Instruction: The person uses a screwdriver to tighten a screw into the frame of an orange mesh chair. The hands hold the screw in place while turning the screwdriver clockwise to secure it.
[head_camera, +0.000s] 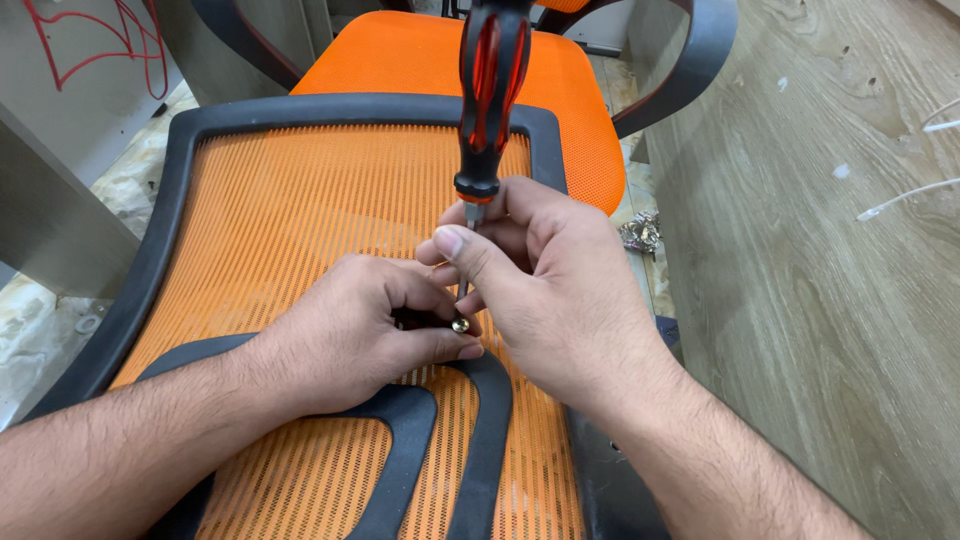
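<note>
**Inspector:** Screw (461, 325) sits pinched under the left hand (365, 340) thumb, against the chair back's black brace (470, 420). Small, hard, likely slippery; grip it by the head.

**Assistant:** And the right hand (545, 285)?

**Inspector:** Closed around the screwdriver (490, 100) shaft, low down. Rigid tool, top-heavy handle, so a low grip looks sound.

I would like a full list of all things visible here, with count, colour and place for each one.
Mesh chair backrest with black plastic frame: one, orange, lying flat under the hands.
Padded chair seat: one, orange, behind the backrest.
Screwdriver with red-and-black handle: one, upright, centre top.
Small round-headed screw: one, brass-coloured, at the left fingertips.
Wooden floor: grey-brown, right side.
White cables: two, far right on the floor.
Left hand: pinching the screw.
Right hand: gripping the screwdriver shaft.
</note>
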